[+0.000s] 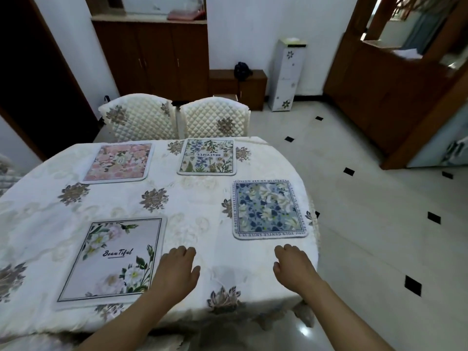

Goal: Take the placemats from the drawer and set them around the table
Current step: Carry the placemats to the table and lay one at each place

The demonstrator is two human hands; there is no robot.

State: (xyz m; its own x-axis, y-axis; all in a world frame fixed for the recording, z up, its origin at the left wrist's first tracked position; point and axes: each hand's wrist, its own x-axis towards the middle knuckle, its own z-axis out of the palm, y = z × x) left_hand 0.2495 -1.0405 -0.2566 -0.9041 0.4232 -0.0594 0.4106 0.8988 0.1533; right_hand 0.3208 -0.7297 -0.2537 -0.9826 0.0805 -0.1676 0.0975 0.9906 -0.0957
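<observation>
Several floral placemats lie flat on the table (192, 206), which wears a cream cloth. A pink one (119, 162) is at the far left, a white one with blue flowers (207, 157) at the far middle. A blue one (269, 210) lies near the right edge, and a grey one lettered "Beautiful" (114, 259) sits at the near left. My left hand (177, 267) hovers beside the grey mat's right edge, fingers loosely curled, holding nothing. My right hand (293, 264) hangs just below the blue mat, also loosely curled and holding nothing.
Two quilted cream chairs (174, 117) stand at the table's far side. Behind them are a dark wooden cabinet (152, 54), a low wooden stand (238, 84) and a narrow white drawer unit (287, 74). Tiled floor (367, 224) opens to the right.
</observation>
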